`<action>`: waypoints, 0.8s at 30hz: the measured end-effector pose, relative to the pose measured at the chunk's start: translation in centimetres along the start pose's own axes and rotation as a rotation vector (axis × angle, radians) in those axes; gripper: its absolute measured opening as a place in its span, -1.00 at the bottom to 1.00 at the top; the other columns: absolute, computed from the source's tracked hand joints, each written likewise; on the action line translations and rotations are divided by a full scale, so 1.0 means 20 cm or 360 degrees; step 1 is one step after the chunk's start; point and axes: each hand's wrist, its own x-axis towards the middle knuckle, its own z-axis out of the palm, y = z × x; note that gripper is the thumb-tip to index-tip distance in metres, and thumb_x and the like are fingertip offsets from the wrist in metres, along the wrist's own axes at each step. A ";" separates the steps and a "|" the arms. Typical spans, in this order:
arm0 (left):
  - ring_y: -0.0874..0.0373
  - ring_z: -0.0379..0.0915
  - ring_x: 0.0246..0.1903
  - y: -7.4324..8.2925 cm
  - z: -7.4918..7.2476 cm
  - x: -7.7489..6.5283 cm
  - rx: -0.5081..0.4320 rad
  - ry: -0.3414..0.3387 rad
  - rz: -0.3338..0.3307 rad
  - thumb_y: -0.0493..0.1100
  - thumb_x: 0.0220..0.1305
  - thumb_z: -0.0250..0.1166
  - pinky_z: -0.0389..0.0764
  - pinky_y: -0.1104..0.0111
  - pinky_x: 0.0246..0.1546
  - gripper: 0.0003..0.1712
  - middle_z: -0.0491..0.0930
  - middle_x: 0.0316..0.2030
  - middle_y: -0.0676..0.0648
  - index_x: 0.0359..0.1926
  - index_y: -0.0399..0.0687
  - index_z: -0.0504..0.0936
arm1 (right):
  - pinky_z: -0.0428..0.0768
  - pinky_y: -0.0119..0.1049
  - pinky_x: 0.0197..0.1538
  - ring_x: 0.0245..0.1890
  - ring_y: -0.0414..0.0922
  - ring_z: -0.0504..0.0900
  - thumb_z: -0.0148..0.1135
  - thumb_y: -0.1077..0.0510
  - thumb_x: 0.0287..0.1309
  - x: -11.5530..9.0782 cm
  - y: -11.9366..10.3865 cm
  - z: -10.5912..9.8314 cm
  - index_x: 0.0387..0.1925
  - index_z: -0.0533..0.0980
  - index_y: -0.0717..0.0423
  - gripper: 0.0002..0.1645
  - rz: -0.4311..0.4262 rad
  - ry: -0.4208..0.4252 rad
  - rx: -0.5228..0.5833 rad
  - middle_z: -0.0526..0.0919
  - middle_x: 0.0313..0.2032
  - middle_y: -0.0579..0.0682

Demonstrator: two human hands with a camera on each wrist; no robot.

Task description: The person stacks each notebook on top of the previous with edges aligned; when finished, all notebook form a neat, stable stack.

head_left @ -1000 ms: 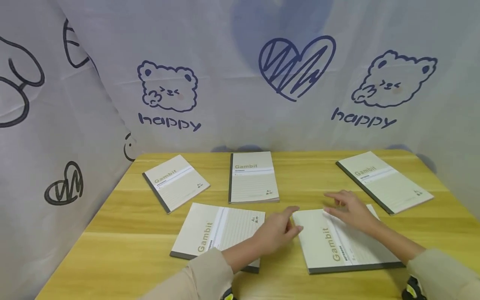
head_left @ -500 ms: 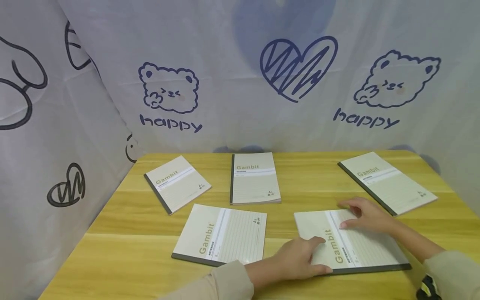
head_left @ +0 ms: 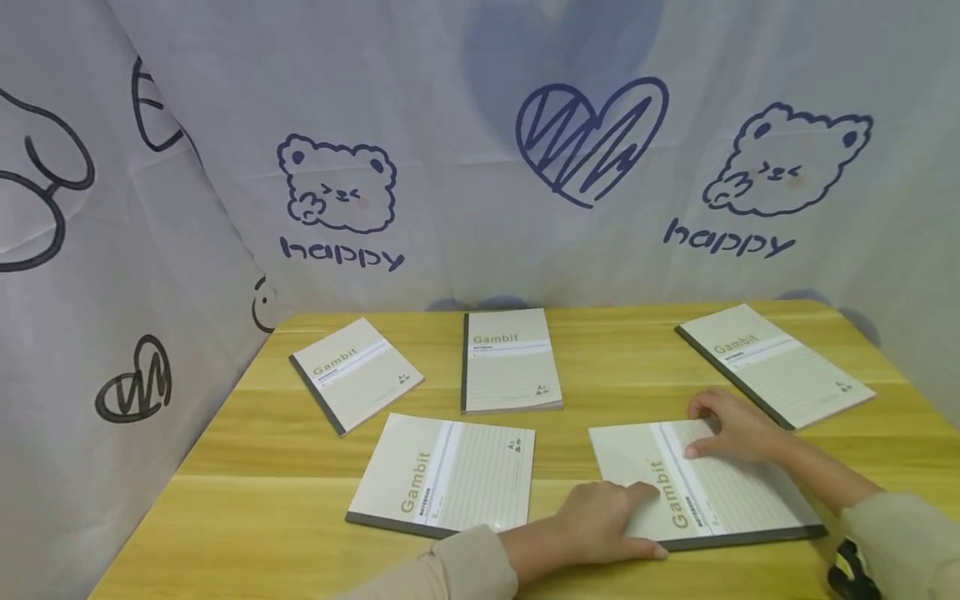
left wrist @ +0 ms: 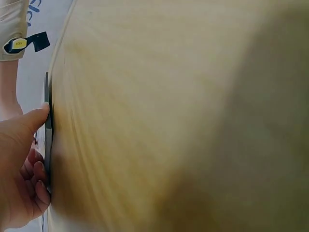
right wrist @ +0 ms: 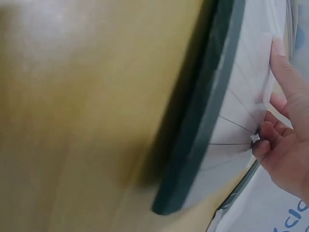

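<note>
Where the left hand (head_left: 588, 525) is: fingers partly curled, holding the near-right notebook (head_left: 757, 496) by its near-left corner
Near-left notebook (head_left: 483, 475): "Gambit NOTEBOOK", like its neighbour, on the wood-grain surface (head_left: 255, 500)
Right hand (head_left: 738, 429): fingers bent, pinching the near-right notebook's far edge
Far notebooks (head_left: 512, 375): three, each "Gambit"
Cloth (head_left: 457, 167): "happy" twice

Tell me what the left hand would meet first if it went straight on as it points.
Likely the near right notebook; the left hand appears to touch its dark spine, though exact contact is unclear.
</note>
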 end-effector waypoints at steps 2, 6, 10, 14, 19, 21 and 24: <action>0.45 0.37 -0.50 -0.01 0.00 0.00 0.0018 0.0008 0.0010 0.34 0.06 0.22 0.32 0.62 -0.62 -0.29 0.65 -0.32 0.16 0.17 0.13 0.40 | 0.43 -0.33 -0.24 -0.32 -0.24 0.39 0.51 -0.12 -0.34 0.01 0.00 0.00 -0.40 0.46 0.07 -0.47 0.0027 -0.0048 -0.0014 0.50 -0.35 -0.09; 0.44 0.32 -0.52 -0.04 -0.01 0.01 0.0045 0.0000 0.0071 0.32 0.06 0.24 0.26 0.62 -0.66 -0.32 0.60 -0.40 0.17 0.14 0.11 0.42 | 0.30 -0.41 -0.39 -0.44 -0.27 0.30 0.50 -0.16 -0.35 0.02 0.01 -0.01 -0.47 0.39 0.09 -0.44 0.0110 -0.0153 -0.0003 0.41 -0.46 -0.11; 0.44 0.37 -0.42 -0.08 -0.05 0.03 0.0024 -0.0091 0.0088 0.29 0.07 0.24 0.33 0.63 -0.58 -0.29 0.62 -0.26 0.15 0.21 0.13 0.39 | 0.16 -0.46 -0.48 -0.55 -0.29 0.19 0.49 -0.19 -0.35 0.01 0.01 -0.04 -0.56 0.31 0.06 -0.40 0.0172 -0.0199 -0.0047 0.27 -0.57 -0.15; 0.41 0.43 -0.29 -0.13 -0.08 0.06 0.0019 -0.0182 0.0078 0.25 0.08 0.25 0.40 0.62 -0.45 -0.26 0.62 -0.10 0.11 0.26 0.13 0.36 | 0.13 -0.43 -0.49 -0.58 -0.27 0.18 0.46 -0.26 -0.34 0.01 0.01 -0.06 -0.57 0.28 0.03 -0.38 0.0220 -0.0203 -0.0129 0.24 -0.62 -0.16; 0.36 0.40 -0.35 -0.17 -0.11 0.10 0.0118 -0.0203 0.0060 0.22 0.09 0.24 0.35 0.59 -0.52 -0.30 0.60 -0.19 0.07 0.24 0.12 0.38 | 0.13 -0.41 -0.53 -0.61 -0.24 0.20 0.42 -0.32 -0.31 0.00 0.02 -0.07 -0.54 0.29 0.02 -0.36 0.0281 -0.0235 -0.0159 0.24 -0.63 -0.16; 0.34 0.38 -0.40 -0.20 -0.11 0.11 0.0176 -0.0198 0.0033 0.21 0.09 0.23 0.32 0.56 -0.57 -0.34 0.58 -0.24 0.06 0.20 0.12 0.39 | 0.14 -0.41 -0.52 -0.61 -0.24 0.20 0.42 -0.32 -0.30 0.00 0.02 -0.07 -0.52 0.31 0.03 -0.37 0.0284 -0.0227 -0.0151 0.26 -0.62 -0.16; 0.31 0.36 -0.43 -0.23 -0.13 0.13 0.0238 -0.0184 0.0002 0.20 0.10 0.22 0.33 0.52 -0.57 -0.38 0.55 -0.26 0.04 0.16 0.11 0.42 | 0.18 -0.42 -0.49 -0.58 -0.26 0.23 0.42 -0.29 -0.29 0.00 0.03 -0.09 -0.46 0.37 0.02 -0.41 0.0261 -0.0200 -0.0131 0.34 -0.58 -0.17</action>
